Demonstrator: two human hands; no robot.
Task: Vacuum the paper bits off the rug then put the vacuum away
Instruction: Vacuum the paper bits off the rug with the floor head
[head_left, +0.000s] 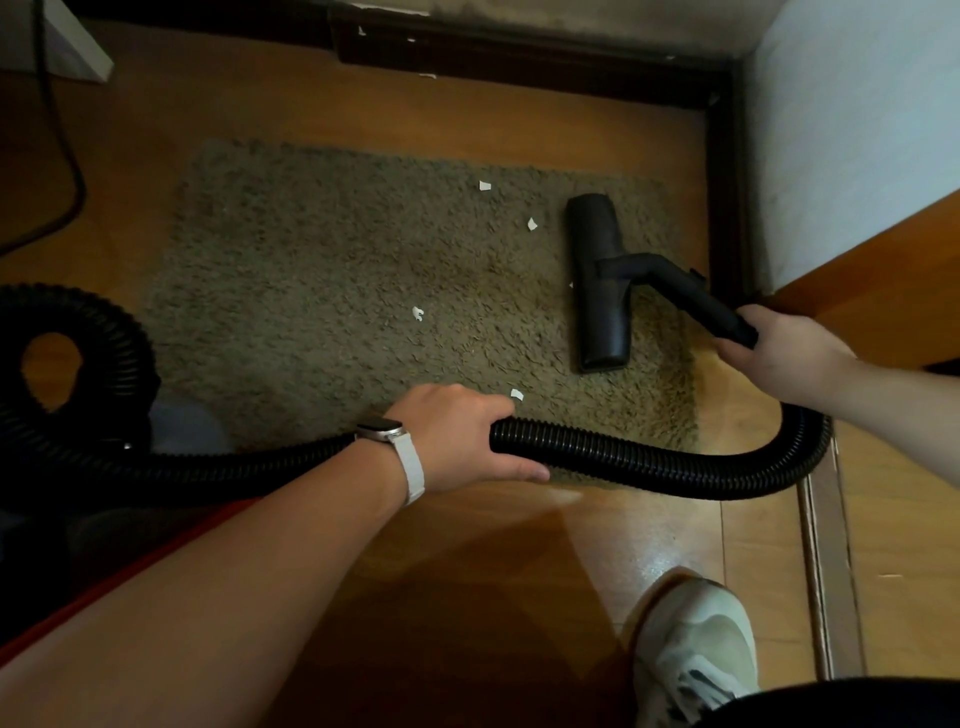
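Note:
A shaggy grey-brown rug (337, 270) lies on the wooden floor. Several small white paper bits lie on it, one (484, 185) near the far edge, one (532, 224) beside the nozzle, one (417, 313) in the middle. The black vacuum floor nozzle (597, 291) rests flat on the rug's right part. My right hand (779, 353) grips the black wand just behind the nozzle. My left hand (462, 436) grips the black ribbed hose (649, 462) over the rug's near edge. The hose loops left to the vacuum body (62, 467), which is dark and mostly hidden.
A dark skirting board (519, 57) runs along the far wall, with paper bits near it. A white wall and wooden panel (857, 156) stand at the right. A black cable (67, 156) hangs at the far left. My shoe (696, 644) stands on the floor, near right.

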